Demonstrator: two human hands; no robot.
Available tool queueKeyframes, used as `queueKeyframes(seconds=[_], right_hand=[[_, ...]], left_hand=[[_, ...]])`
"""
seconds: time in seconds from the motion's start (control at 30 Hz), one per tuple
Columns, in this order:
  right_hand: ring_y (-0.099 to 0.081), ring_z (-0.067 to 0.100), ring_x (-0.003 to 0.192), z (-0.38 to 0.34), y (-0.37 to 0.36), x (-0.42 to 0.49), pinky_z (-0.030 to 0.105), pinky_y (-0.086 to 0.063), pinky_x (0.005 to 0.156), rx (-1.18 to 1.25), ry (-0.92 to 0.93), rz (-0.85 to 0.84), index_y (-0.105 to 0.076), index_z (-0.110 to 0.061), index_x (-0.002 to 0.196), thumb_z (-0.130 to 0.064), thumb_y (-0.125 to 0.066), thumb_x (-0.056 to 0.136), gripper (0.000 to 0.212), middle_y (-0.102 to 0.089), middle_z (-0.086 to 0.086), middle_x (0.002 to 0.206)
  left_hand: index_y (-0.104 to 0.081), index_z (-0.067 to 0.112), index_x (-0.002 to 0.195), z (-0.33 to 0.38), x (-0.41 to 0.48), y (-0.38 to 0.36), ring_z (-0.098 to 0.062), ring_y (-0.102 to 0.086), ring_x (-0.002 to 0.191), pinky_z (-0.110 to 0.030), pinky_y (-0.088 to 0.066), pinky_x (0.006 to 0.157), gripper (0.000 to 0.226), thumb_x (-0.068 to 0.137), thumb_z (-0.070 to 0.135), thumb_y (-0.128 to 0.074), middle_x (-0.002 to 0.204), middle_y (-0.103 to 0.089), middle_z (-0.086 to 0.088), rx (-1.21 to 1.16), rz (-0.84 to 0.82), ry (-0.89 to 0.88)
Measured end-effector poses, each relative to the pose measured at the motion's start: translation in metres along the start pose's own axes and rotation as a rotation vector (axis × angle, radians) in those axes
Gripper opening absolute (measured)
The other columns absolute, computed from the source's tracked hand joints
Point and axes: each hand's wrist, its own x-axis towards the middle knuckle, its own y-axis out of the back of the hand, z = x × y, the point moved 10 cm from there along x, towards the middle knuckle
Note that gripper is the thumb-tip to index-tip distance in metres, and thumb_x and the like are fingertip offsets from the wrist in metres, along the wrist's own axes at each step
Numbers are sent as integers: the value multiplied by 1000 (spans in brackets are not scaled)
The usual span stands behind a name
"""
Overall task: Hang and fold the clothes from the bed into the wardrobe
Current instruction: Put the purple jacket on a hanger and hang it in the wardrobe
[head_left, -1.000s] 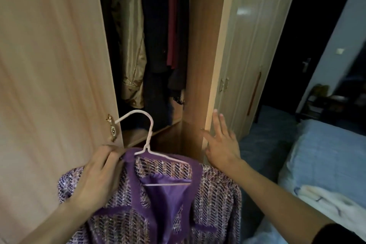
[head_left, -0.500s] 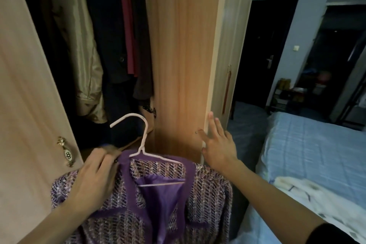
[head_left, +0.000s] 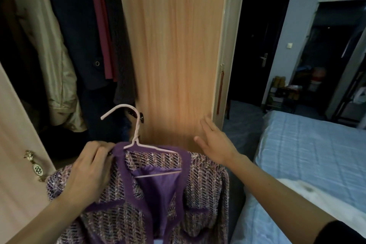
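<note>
Purple tweed jacket (head_left: 138, 194) is carried on a white hanger (head_left: 136, 125), near centre before the wardrobe (head_left: 15, 184), gripped at its collar by the left hand (head_left: 89, 172). The right hand (head_left: 215, 142) is laid flat, fingers straight, on the door (head_left: 174, 55). Recommended: door pushed wide, hook raised upright.

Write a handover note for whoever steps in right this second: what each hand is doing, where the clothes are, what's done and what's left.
Left hand: grips the purple tweed jacket at its collar.
Right hand: open, fingers straight, apparently against the wardrobe door near its outer edge.
The jacket sits on the white hanger and is held in front of the open wardrobe, where the hung coats are.
Done: jacket is on its hanger.
Left: hook it inside the wardrobe, then deal with the white garment lying on the bed.
</note>
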Motion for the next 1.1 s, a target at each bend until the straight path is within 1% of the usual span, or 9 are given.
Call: queueKeyframes(seconds=[0.07, 0.13, 0.2, 0.27, 0.33, 0.43, 0.63, 0.97, 1.1], right_hand=[[-13, 9, 149, -15, 8, -8, 35, -20, 120, 94, 122, 9, -15, -23, 156, -66, -28, 97, 75, -10, -4, 165], [-14, -2, 145, -33, 16, -20, 25, -17, 118, 145, 258, -11, -25, -28, 154, -67, -31, 96, 70, -20, -9, 162], [-26, -2, 141, -50, 23, -30, 20, -20, 115, 135, 369, -38, -38, -29, 149, -55, -49, 97, 60, -33, -10, 157], [-46, 9, 131, -63, 28, -36, 25, -31, 113, 73, 458, -3, -54, -22, 140, -33, -61, 96, 46, -52, -4, 143], [-56, 16, 115, -71, 32, -38, 32, -43, 103, 30, 479, 57, -62, -14, 130, -19, -63, 95, 36, -63, 1, 123], [-58, 20, 106, -78, 29, -37, 35, -48, 93, 37, 455, 82, -64, -11, 126, -12, -62, 93, 32, -64, 4, 112], [-57, 21, 96, -94, 28, -39, 36, -49, 85, 146, 450, 141, -66, -7, 114, -1, -61, 91, 24, -61, 6, 103], [-57, 15, 92, -135, 43, -37, 30, -49, 83, 233, 516, 169, -67, -7, 110, -3, -64, 91, 19, -61, 2, 99], [-54, 8, 89, -150, 46, -35, 22, -43, 80, 292, 542, 176, -67, -9, 108, -5, -66, 91, 18, -58, -4, 98]], left_hand=[[-56, -2, 111, 0, 2, -3, -36, -56, 90, -39, -46, 79, 23, 98, 14, -45, 104, -53, -19, 5, -3, 13], [-56, -1, 112, -1, 4, -6, -36, -56, 90, -40, -46, 79, 25, 98, 16, -45, 105, -53, -18, 10, -4, 22], [-57, -2, 111, -3, 6, -6, -35, -56, 90, -40, -46, 79, 26, 98, 16, -45, 105, -53, -17, 16, 8, 38], [-58, -3, 110, -4, 6, -5, -35, -56, 89, -40, -46, 80, 26, 98, 16, -45, 104, -53, -17, 24, 20, 51], [-58, -3, 111, -4, 7, -3, -36, -56, 89, -42, -46, 79, 25, 98, 15, -46, 104, -53, -17, 28, 22, 56], [-57, -2, 112, -1, 6, 3, -35, -56, 88, -40, -45, 79, 24, 97, 13, -47, 104, -52, -17, 41, 19, 53], [-57, -2, 112, -4, 0, 19, -34, -55, 89, -39, -45, 78, 24, 98, 15, -46, 104, -53, -15, 71, 20, 74], [-59, -4, 111, 2, 5, 49, -31, -55, 88, -38, -45, 76, 25, 99, 14, -47, 103, -54, -15, 75, 41, 93], [-60, -5, 110, 9, 7, 56, -30, -55, 87, -38, -46, 74, 24, 98, 13, -49, 102, -55, -15, 94, 41, 102]])
